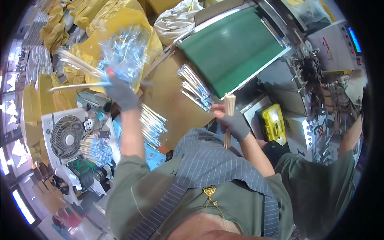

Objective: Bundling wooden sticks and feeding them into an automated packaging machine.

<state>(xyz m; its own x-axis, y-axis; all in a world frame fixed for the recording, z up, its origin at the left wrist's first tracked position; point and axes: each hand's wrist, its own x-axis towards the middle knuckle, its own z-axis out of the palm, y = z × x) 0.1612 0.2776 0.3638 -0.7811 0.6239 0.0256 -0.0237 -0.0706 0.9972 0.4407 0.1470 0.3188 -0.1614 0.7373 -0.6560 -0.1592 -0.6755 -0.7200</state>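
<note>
My left hand [120,93], in a grey fingerless glove, is closed round a bundle of wooden chopsticks [82,64] on the far left; one chopstick [76,86] juts out apart from the others. Motion blurs this hand and the bundle. Beneath them lies a yellow sack [146,42] full of clear and blue wrapped packets [124,50]. In front of my apron, my gloved right hand [235,123] grips an upright bundle of bare chopsticks [229,105]. Near that hand, clear-wrapped chopsticks with blue ends [196,86] rest on the brown table [162,86].
A green conveyor belt [236,48] stands ahead, beside machinery. More wrapped chopsticks [151,126] lie by my left arm. A fan [67,139] sits further left. At right are a yellow case [274,124] and another person's sleeve [320,188] and forearm.
</note>
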